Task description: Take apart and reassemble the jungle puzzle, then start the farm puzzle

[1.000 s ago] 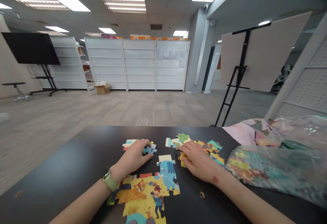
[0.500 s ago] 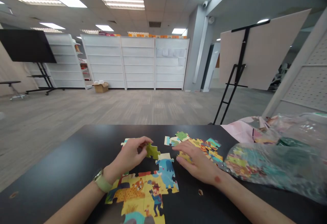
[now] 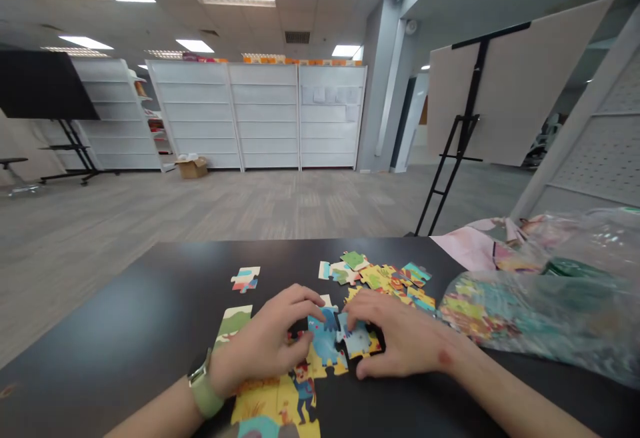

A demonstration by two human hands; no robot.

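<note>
Watching this jigsaw from across the room: the assembled puzzle (image 3: 257, 406) sits mid-worktop (image 3: 115, 345), toward the near edge, cheetah mostly blocked by an arm. The left hand (image 3: 310, 330) has thumb and fingers loosely apart, tips down on the blue elephant section (image 3: 326, 341) — can't tell how hard it's pressing. The right hand (image 3: 356, 348) has a pale blue piece (image 3: 356, 337) between thumb and fingers, right beside the elephant; can't say from here if the two are locked. A green-topped piece (image 3: 237, 318) lies just left of the left hand — whether it joins anything is hidden. One loose piece (image 3: 246, 279) is on its own nearer the far edge, and a pile of pieces (image 3: 380, 278) is spread right of middle, toward the far right corner. Clear plastic bag (image 3: 530, 325) hogs the right edge.
</note>
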